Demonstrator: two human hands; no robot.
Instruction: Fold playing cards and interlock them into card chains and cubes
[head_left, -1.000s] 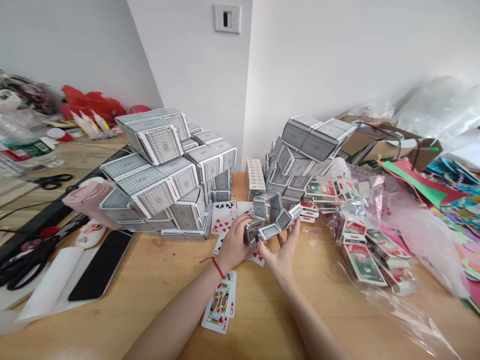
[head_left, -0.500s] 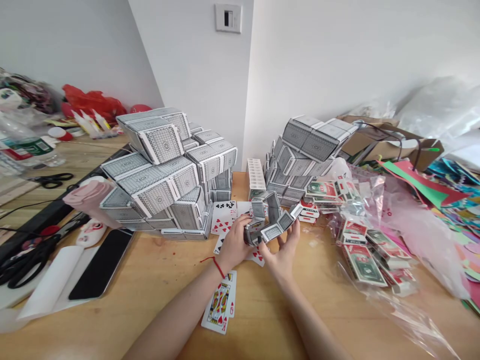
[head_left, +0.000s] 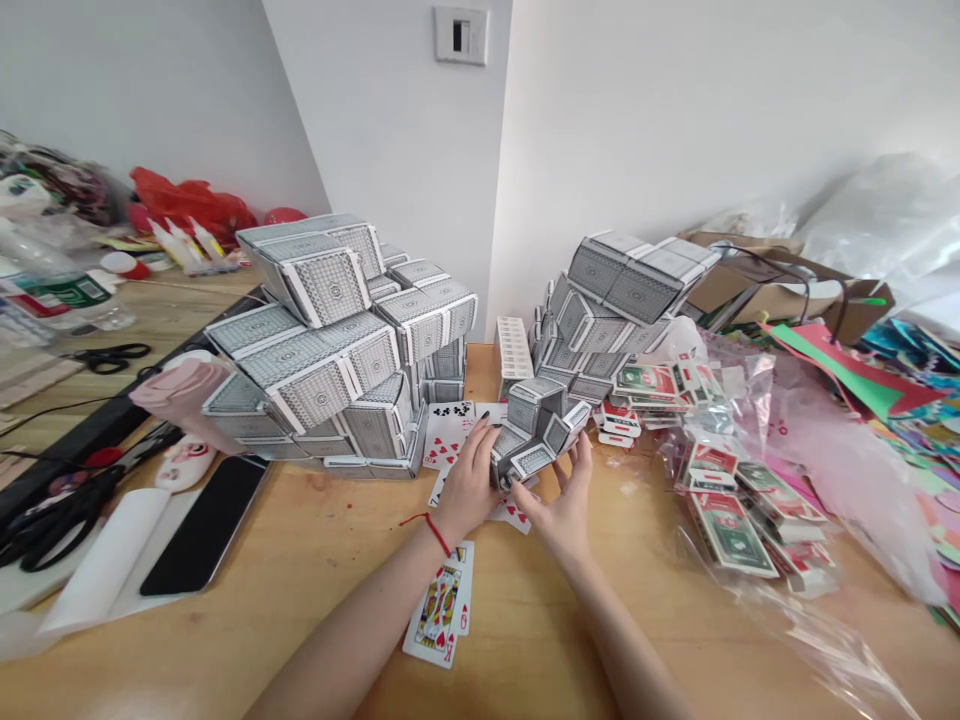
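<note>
Between my hands is a folded playing-card structure (head_left: 534, 412), made of grey-backed cards joined into box-like pieces. My left hand (head_left: 470, 478) grips its left side, fingers behind and thumb low in front. My right hand (head_left: 561, 505) holds the lower right side, thumb near the bottom edge and fingers behind the right end. Loose playing cards (head_left: 444, 440) lie face up on the table partly under the structure. Closer to me, a king of hearts (head_left: 436, 615) overlaps a queen card beside my left forearm.
Stacked grey card blocks (head_left: 322, 370) rise on the left, with another stack (head_left: 626, 285) at the back right. Card packs (head_left: 727, 525) and clear wrappers spread over the right side. A black phone (head_left: 201, 525) and scissors (head_left: 56, 520) lie left.
The card structure has been turned and its pieces folded closer together, its right end coming inward and left. Both hands still hold it, and the view has shifted slightly.
</note>
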